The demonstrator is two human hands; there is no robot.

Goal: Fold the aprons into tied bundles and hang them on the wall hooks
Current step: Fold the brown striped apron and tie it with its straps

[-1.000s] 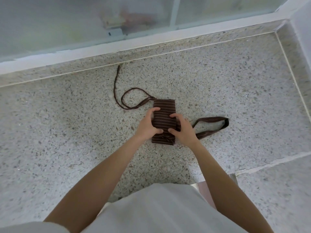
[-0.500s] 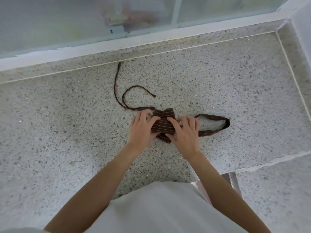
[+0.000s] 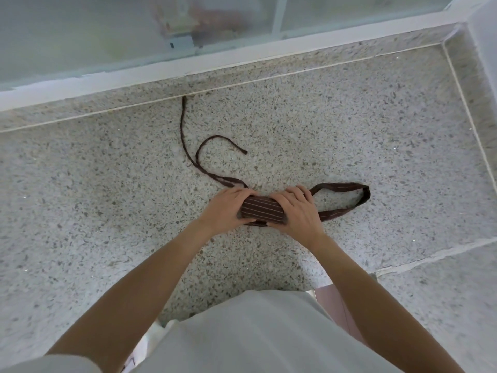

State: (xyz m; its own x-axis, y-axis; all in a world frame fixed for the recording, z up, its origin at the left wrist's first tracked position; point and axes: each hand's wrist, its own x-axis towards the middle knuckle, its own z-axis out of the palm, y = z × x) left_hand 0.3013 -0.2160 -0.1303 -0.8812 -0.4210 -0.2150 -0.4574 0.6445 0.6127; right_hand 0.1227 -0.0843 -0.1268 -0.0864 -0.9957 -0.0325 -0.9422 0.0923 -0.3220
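Rolling step: left hand [image 3: 225,208] and right hand [image 3: 294,211], fingers curled, grip the apron [image 3: 262,209] roll; next, likely wrap the ties [image 3: 199,160] round it.

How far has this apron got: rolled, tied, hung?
Rolled: the striped apron is a compact bundle on the floor. In hand: left hand and right hand grip its ends. Left: the ties and the neck loop lie loose, so tying and hanging remain.

a plain indoor room, likely a home or utility space, is suggested by a speckled terrazzo floor [image 3: 322,117] edged by a white frame [image 3: 242,53], with frosted glass panels [image 3: 80,28] set just above that frame.
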